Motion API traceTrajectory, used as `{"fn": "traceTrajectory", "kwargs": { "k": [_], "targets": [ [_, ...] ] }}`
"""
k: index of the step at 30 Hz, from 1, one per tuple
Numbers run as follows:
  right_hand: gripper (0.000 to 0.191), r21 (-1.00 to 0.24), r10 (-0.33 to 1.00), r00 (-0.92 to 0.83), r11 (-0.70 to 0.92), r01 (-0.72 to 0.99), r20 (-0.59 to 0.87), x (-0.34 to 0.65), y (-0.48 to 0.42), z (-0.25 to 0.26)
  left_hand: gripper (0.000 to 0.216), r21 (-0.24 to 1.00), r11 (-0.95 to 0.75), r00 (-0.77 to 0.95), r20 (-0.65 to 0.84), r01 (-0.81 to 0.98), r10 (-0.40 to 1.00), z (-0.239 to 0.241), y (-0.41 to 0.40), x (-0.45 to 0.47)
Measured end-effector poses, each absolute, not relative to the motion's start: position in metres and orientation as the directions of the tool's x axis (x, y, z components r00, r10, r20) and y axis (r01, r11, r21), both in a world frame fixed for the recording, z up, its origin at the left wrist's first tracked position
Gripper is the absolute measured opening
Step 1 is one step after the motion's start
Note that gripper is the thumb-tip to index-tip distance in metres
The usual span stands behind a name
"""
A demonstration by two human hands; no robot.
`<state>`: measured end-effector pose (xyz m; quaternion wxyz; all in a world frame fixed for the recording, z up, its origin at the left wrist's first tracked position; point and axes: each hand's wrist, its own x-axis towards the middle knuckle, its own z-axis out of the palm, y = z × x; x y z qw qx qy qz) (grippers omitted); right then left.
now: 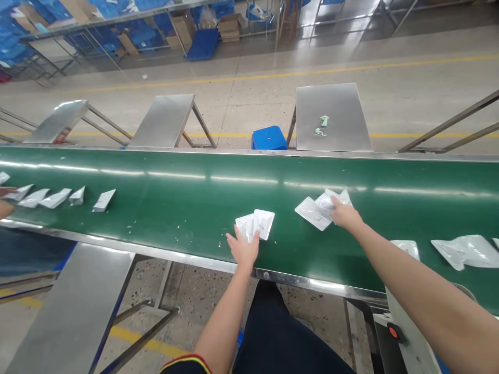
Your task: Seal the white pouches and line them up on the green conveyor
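Over on the smooth, glossy green belt (pixel 175 208), the worker's left hand (pixel 245 252) is spread, fingers parted, against two flat white pouches (pixel 264 223); well apart, the right hand (pixel 346 214) touches a crinkled, overlapping fan of pouches (pixel 314 214), though I can't tell if it's clamped on them. A straight metal rim (pixel 331 286) edges the near side; bare belt stretches leftward to a slanted row of pouches (pixel 56 198).

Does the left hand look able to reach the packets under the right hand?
Probably yes: past its own packets, only green belt separates the left hand from those packets, though the right hand partly covers them.
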<state>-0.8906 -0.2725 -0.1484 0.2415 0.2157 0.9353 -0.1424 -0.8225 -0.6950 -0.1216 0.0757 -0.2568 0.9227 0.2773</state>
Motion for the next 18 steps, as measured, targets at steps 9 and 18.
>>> {"fn": "traceTrajectory", "kwargs": {
  "k": [9,18],
  "targets": [
    [0.085,-0.154,0.260,-0.767,0.894,0.420,-0.586,-0.861,-0.358,-0.146,0.058,0.561,0.710,-0.906,-0.271,-0.424,-0.327,-0.150,-0.649,-0.832],
    [0.031,-0.400,0.117,-0.807,0.822,0.406,-0.579,-0.830,-0.375,-0.078,0.034,0.607,0.773,-0.960,-0.280,-0.185,-0.010,-0.104,-0.670,-0.852]
  ]
}}
